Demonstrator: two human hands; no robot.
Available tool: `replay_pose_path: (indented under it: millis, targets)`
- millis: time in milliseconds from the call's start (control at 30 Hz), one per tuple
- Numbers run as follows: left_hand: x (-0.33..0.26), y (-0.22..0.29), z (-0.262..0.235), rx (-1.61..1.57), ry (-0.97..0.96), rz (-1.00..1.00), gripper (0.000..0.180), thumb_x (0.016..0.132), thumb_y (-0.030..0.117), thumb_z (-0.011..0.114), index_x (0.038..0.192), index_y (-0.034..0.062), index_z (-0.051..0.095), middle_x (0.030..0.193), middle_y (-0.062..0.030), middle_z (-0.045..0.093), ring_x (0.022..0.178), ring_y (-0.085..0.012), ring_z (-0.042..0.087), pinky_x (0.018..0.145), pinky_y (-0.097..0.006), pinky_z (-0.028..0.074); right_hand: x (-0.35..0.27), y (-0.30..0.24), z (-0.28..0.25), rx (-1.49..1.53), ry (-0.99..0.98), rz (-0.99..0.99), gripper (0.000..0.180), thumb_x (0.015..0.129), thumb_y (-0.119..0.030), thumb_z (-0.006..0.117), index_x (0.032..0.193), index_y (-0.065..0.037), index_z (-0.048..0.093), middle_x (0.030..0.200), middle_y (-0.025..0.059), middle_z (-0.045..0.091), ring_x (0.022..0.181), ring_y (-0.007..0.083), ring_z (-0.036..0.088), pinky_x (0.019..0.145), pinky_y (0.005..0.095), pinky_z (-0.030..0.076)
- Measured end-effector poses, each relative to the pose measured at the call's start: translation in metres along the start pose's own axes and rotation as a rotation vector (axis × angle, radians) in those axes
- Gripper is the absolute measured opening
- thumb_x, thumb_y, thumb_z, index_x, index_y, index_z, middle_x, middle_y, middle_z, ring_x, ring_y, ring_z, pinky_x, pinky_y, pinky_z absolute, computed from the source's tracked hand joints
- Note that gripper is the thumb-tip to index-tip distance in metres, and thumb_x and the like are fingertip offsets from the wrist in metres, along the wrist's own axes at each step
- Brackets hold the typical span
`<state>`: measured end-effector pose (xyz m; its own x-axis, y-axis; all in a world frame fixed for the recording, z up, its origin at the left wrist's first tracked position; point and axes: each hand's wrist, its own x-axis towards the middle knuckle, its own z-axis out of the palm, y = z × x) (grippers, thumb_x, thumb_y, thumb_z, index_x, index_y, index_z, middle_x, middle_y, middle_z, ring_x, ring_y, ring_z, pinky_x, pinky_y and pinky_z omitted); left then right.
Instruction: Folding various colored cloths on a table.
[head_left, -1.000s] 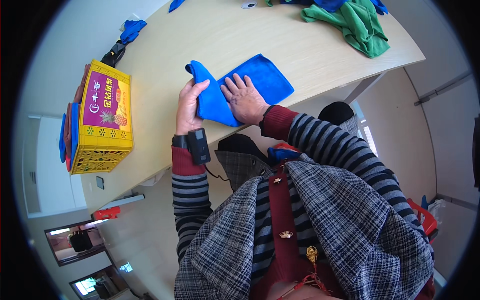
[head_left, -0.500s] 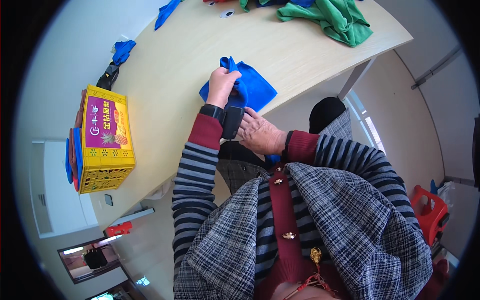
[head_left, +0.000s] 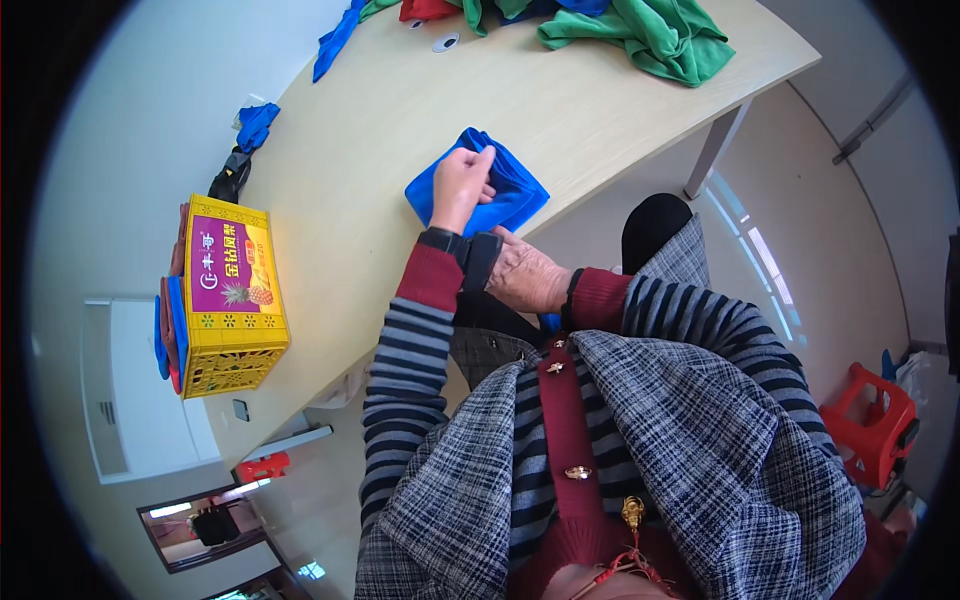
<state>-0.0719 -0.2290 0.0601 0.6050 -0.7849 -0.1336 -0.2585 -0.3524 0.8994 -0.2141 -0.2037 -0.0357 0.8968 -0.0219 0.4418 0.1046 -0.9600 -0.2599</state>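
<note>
A folded blue cloth (head_left: 518,190) lies on the table near its front edge, its layers slightly parted at the top right. My left hand (head_left: 462,188) is on top of it, fingers curled and gripping a fold. A dark band with a black box (head_left: 480,262) is strapped round my left wrist. Close against that box, my right hand (head_left: 530,278) is at the table's edge beside the cloth's near corner. Its fingers are mostly hidden behind the left wrist, so what they hold does not show.
A yellow crate (head_left: 237,345) with cloths over its side stands at the left. Green cloth (head_left: 675,40) and other coloured cloths lie along the far side of the pale table (head_left: 360,180). A phone (head_left: 241,410) is near the left corner; a red stool (head_left: 868,425) stands right.
My left hand has lowered the raised fold, and the cloth now lies flatter in a squarer shape. My right fingers have gone further behind the left wrist. The whole view has shifted slightly.
</note>
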Motion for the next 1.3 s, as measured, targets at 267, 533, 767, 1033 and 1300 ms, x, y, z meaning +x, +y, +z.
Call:
replay_pose_path:
  millis: [267, 533, 767, 1033, 1300]
  targets:
    - [-0.059, -0.065, -0.072, 0.584, 0.358, 0.539, 0.026, 0.101, 0.022, 0.059, 0.103, -0.0031, 0.064, 0.110, -0.0164, 0.068, 0.100, -0.0319, 0.066, 0.090, -0.039, 0.054, 0.005, -0.010, -0.023, -0.085, 0.051, 0.014, 0.056, 0.084, -0.023, 0.066, 0.134, -0.002, 0.056, 0.133, 0.0162, 0.057, 0.131, 0.0330, 0.048, 0.119, 0.0473, 0.029]
    - [-0.060, -0.106, -0.066, 0.591, 0.124, 0.485, 0.052, 0.104, 0.030, 0.052, 0.147, 0.0037, 0.046, 0.159, -0.0196, 0.034, 0.150, -0.0357, 0.026, 0.121, -0.043, 0.025, 0.017, -0.024, -0.063, -0.077, -0.123, 0.006, 0.044, 0.088, -0.019, 0.058, 0.128, -0.001, 0.059, 0.136, 0.0168, 0.056, 0.132, 0.0328, 0.047, 0.117, 0.0487, 0.030]
    - [-0.068, -0.087, -0.050, 0.920, 0.115, 0.474, 0.062, 0.103, 0.040, 0.051, 0.153, 0.0054, 0.038, 0.159, -0.0185, 0.034, 0.150, -0.0364, 0.026, 0.120, -0.053, 0.024, 0.070, 0.001, -0.097, 0.530, -0.283, 0.427, 0.041, 0.098, -0.032, 0.055, 0.128, -0.004, 0.061, 0.135, 0.0183, 0.056, 0.132, 0.0349, 0.047, 0.112, 0.0507, 0.033]
    - [-0.070, -0.091, -0.048, 0.966, 0.184, 0.458, 0.064, 0.102, 0.042, 0.050, 0.152, 0.0036, 0.038, 0.160, -0.0179, 0.032, 0.150, -0.0368, 0.026, 0.119, -0.057, 0.024, 0.090, 0.056, -0.031, -0.176, -0.049, 0.304, 0.056, 0.104, -0.045, 0.040, 0.148, -0.011, 0.049, 0.155, 0.0150, 0.043, 0.146, 0.0338, 0.035, 0.118, 0.0501, 0.027]
    - [-0.075, -0.091, -0.048, 0.946, 0.187, 0.473, 0.064, 0.102, 0.043, 0.050, 0.151, 0.0018, 0.040, 0.160, -0.0182, 0.033, 0.149, -0.0375, 0.026, 0.119, -0.056, 0.024, 0.093, 0.073, -0.028, -0.181, -0.034, 0.454, 0.062, 0.103, -0.050, 0.040, 0.150, -0.011, 0.046, 0.157, 0.0119, 0.042, 0.149, 0.0309, 0.031, 0.120, 0.0479, 0.025]
